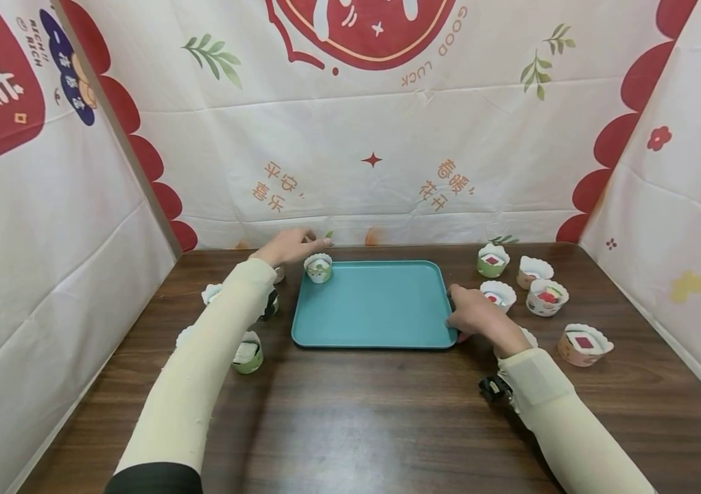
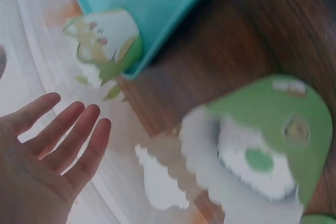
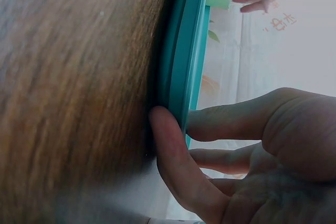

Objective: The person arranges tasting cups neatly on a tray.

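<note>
A blue-green tray (image 1: 375,305) lies on the wooden table. In its far left corner stands a small green-and-white paper cup (image 1: 317,267) with a scalloped rim. Just above and left of that cup is my left hand (image 1: 295,245), fingers spread and holding nothing; the left wrist view shows the hand (image 2: 58,156) apart from the cup (image 2: 113,40). At the tray's near right corner my right hand (image 1: 472,312) grips the edge. In the right wrist view, its fingers (image 3: 173,156) pinch the tray's rim (image 3: 181,51).
Right of the tray stand several scalloped paper cups with fillings, among them a green one (image 1: 492,261) and a pink one (image 1: 584,344). More cups, including a green one (image 1: 248,353), stand at the left, partly behind my left arm. A printed cloth (image 1: 375,192) hangs behind the table.
</note>
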A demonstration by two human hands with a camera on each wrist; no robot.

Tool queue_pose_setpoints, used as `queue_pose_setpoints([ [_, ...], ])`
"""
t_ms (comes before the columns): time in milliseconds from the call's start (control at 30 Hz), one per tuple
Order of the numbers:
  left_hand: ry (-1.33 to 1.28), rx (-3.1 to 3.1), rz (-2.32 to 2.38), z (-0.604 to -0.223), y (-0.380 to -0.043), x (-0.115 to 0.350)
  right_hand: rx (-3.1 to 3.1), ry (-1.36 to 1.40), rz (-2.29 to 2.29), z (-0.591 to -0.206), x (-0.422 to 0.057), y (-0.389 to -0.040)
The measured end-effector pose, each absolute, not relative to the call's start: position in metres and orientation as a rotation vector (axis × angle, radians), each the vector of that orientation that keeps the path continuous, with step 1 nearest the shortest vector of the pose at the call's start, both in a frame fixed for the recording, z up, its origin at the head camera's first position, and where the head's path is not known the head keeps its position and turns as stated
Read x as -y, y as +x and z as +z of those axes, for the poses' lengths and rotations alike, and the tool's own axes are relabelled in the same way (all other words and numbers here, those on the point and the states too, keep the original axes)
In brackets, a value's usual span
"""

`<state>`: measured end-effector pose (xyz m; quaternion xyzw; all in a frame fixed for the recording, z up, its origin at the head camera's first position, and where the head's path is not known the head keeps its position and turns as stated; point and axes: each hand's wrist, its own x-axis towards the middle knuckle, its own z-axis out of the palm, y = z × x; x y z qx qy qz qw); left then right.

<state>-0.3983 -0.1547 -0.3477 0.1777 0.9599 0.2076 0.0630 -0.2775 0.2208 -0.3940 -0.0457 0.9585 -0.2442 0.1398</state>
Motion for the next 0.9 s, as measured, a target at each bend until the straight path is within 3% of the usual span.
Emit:
queue_pose_setpoints([
  [900, 0.309, -2.927, 0.577, -0.356, -0.395, 0.230, -2.765, -0.183, -0.717, -0.396, -0.221, -0.276],
])
